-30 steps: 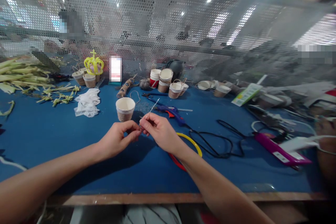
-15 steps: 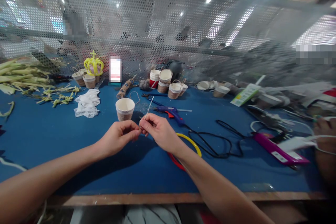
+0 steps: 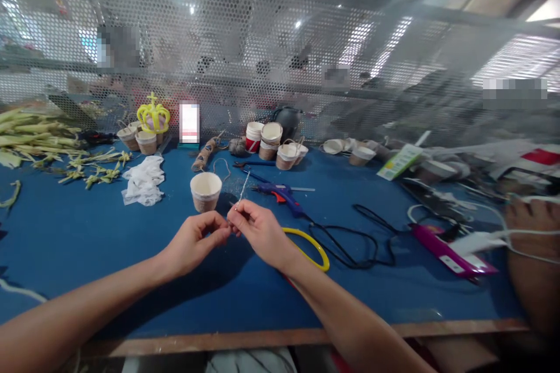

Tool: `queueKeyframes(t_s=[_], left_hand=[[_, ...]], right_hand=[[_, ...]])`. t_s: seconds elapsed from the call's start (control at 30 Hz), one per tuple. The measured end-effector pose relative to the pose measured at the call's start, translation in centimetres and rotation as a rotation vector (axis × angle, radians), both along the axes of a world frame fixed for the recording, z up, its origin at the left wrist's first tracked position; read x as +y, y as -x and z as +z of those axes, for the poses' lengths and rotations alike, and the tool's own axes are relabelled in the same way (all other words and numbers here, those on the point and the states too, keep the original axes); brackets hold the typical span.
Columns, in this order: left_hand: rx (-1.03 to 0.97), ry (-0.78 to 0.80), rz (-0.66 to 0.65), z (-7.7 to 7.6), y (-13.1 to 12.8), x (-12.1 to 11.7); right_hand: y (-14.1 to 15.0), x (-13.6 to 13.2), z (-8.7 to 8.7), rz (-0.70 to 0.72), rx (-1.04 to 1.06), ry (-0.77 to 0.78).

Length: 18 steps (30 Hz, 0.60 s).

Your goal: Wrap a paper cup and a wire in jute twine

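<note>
Both hands meet over the front middle of the blue table. My right hand (image 3: 258, 230) pinches a thin twisted strand (image 3: 243, 189), pale like cord or wire, whose free end points up and away. Close against it, my left hand (image 3: 199, 239) is closed, thumb to forefinger, at the strand's lower end; what lies between those fingertips is too small to make out. Just beyond the hands a paper cup (image 3: 205, 191) wrapped in brown twine with a white rim stands upright. A blue glue gun (image 3: 280, 191) lies to the right of the strand.
Several wrapped cups (image 3: 286, 156) stand at the back by a mesh panel (image 3: 245, 70). White cloth (image 3: 143, 180) and dry husks (image 3: 39, 131) lie left. A yellow ring (image 3: 312, 245), black cable (image 3: 350, 233) and purple power strip (image 3: 450, 250) lie right, near another person's hand (image 3: 531, 215).
The view has shifted slightly, so the table things sit a little lower and further left. Both hands keep nearly the same pose, and the strand stands a bit more upright.
</note>
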<state>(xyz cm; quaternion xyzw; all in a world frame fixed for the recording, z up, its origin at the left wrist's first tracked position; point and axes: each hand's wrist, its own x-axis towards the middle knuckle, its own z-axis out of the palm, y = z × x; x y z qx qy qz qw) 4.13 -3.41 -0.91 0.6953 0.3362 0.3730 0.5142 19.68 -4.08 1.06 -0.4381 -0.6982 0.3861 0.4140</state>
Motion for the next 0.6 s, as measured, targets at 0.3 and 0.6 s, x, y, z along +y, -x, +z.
queueKeyframes(t_s=[0.3,0.6], left_hand=[[0.049,0.051,-0.023,-0.21,0.00,0.19],[0.105,0.049,-0.008,-0.66,-0.27,0.70]], right_hand=[[-0.11,0.02,-0.45,-0.056,-0.131,-0.052],[-0.16,0.49,-0.83,-0.079,-0.171,-0.042]])
